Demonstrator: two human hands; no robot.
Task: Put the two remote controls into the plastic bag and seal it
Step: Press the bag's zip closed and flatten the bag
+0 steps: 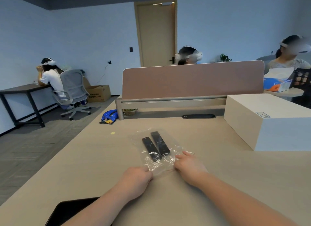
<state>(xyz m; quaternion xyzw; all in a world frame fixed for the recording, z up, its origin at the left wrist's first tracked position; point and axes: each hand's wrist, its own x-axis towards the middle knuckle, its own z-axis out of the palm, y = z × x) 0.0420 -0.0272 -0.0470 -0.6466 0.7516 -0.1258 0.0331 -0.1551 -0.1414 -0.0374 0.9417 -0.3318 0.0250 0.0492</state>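
Note:
Two black remote controls lie side by side inside a clear plastic bag [138,138] flat on the beige desk. The shorter remote [149,147] is on the left, the longer remote [159,142] on the right. The bag's near end points toward me. My left hand [136,178] is closed, pinching the bag's near left edge. My right hand [189,167] presses on the bag's near right edge, with its fingers spread low over the plastic. Whether the bag's mouth is closed cannot be told.
A big white box [269,121] stands on the desk at the right. A pink divider panel [193,81] runs across the back. A dark flat object [70,210] lies at the near left edge. A blue packet [109,115] sits far left. Three people sit in the room.

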